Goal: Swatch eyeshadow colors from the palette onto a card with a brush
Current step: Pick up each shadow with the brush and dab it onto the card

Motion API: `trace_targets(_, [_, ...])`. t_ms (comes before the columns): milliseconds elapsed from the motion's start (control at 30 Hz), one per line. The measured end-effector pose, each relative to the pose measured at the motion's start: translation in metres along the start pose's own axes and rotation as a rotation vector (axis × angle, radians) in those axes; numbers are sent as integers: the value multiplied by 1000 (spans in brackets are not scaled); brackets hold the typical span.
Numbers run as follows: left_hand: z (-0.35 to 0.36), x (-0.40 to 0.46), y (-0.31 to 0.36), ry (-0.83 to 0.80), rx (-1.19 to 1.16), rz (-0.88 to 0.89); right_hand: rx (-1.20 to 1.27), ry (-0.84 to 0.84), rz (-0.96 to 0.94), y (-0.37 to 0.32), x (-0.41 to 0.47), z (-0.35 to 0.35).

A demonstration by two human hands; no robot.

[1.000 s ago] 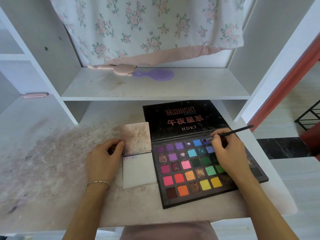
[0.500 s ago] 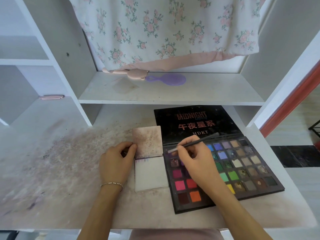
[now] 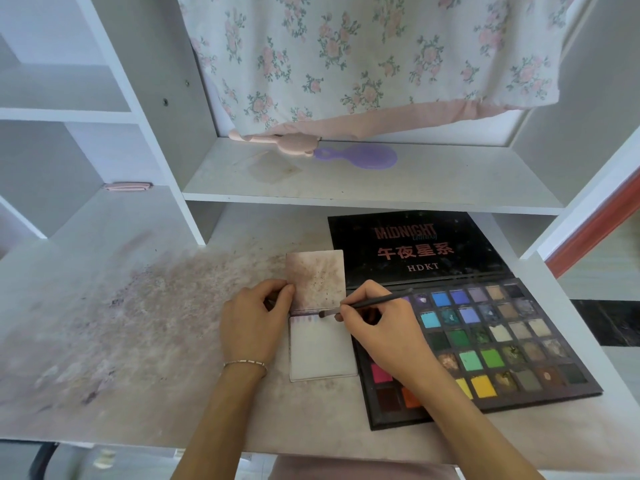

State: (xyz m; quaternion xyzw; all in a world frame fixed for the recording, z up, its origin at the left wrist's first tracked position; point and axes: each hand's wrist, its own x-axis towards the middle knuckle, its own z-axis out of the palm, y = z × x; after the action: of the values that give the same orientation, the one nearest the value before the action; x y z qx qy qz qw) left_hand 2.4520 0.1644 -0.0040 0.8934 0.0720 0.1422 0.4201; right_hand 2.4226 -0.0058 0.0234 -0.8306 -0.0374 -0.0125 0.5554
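Observation:
An open black eyeshadow palette (image 3: 509,341) with several coloured pans lies on the desk, lid flat behind it. Left of it lies a small white card pad (image 3: 320,351), its stained cover (image 3: 317,277) flipped up. My right hand (image 3: 377,327) pinches a thin dark brush (image 3: 367,303); the bristle tip touches the card's top edge, beside a row of faint purple swatches. My left hand (image 3: 254,317) holds the pad's left edge at the fold, thumb on the cover.
The desk (image 3: 145,341) is smeared with pinkish powder on the left. A shelf (image 3: 363,181) above holds a purple hand mirror (image 3: 363,156) and a pink brush (image 3: 277,142). Floral cloth (image 3: 363,57) hangs behind. A pink clip (image 3: 127,187) lies at the far left.
My right hand has carried the brush leftward from the blue pans of the palette across to the card, where its tip now touches the top edge. My left hand has stayed on the pad.

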Motion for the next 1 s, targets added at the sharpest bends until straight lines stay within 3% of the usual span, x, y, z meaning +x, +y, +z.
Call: trace_targets(1000, [1,0,0,8,16,-6,-82,-44,12,0,-1,0])
